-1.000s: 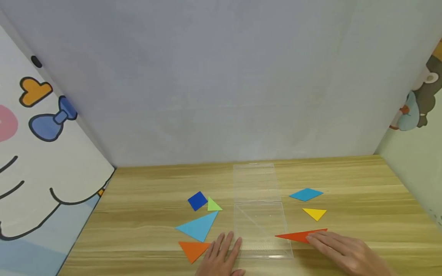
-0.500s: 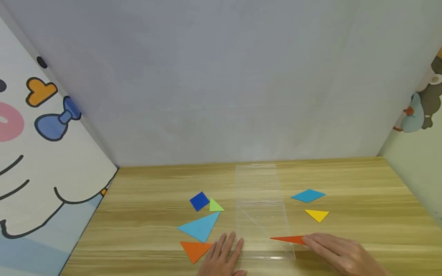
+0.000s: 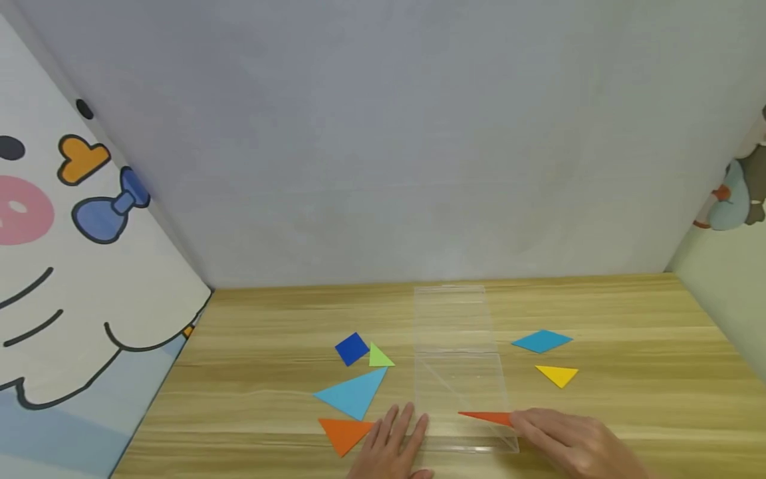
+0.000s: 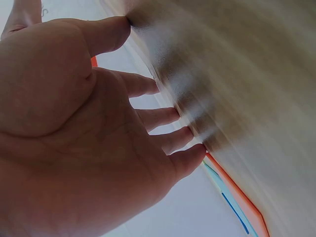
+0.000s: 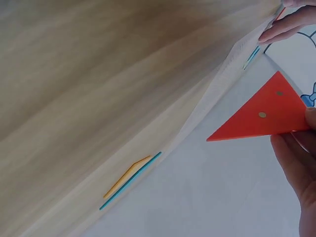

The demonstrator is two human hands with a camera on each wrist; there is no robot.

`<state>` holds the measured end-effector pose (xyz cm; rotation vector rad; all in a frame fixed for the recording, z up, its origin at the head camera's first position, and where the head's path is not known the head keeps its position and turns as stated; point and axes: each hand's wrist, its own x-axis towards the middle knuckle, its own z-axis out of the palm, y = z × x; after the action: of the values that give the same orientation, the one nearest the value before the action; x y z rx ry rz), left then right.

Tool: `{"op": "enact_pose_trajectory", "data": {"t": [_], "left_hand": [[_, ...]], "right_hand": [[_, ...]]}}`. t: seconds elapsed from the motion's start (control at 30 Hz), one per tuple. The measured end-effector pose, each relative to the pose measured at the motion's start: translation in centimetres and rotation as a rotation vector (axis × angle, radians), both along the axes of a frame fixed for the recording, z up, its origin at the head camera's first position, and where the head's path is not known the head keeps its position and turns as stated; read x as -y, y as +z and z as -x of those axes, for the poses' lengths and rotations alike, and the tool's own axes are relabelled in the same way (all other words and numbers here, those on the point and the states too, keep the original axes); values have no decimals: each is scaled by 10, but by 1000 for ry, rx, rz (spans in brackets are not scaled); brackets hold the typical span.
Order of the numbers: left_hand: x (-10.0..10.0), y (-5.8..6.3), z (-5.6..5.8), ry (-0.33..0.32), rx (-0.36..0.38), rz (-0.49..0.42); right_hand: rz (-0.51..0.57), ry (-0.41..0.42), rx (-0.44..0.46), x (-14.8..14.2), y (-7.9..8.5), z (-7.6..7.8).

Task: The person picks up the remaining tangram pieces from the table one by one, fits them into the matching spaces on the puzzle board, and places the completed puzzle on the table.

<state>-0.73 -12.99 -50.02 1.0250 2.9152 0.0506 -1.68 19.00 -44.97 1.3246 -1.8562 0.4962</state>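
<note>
My right hand pinches a red triangle tile by its right end. The tile is tilted over the lower half of a clear plastic case, its tip pointing left. In the right wrist view, the red triangle's underside has two small round spots and stands off the table. My left hand rests on the table with fingers spread, fingertips touching the surface, close to the case's lower left. Its little finger lies against or very near an orange triangle tile; exact contact is unclear.
Left of the case lie a dark blue square, a green triangle and a light blue triangle. On the right are a blue parallelogram and a yellow triangle. A pale wall closes the table's back.
My right hand has moved left and lifted the red triangle's edge up, bringing it further over the case. The left hand stays on the table. The whole view has shifted slightly.
</note>
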Motion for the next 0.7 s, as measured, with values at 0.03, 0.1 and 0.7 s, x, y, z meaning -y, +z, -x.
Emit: {"op": "enact_pose_trajectory", "data": {"t": [0.03,0.1,0.7], "left_hand": [[0,0,0,1,0,3],[0,-1,0,0,-5,7],[-1,0,1,11,25,35]], "right_hand": [[-7,0,1,0,-2,0],[-18,-4,-3,1,-6,2],[-191,-76,95,8,-23,-4]]}}
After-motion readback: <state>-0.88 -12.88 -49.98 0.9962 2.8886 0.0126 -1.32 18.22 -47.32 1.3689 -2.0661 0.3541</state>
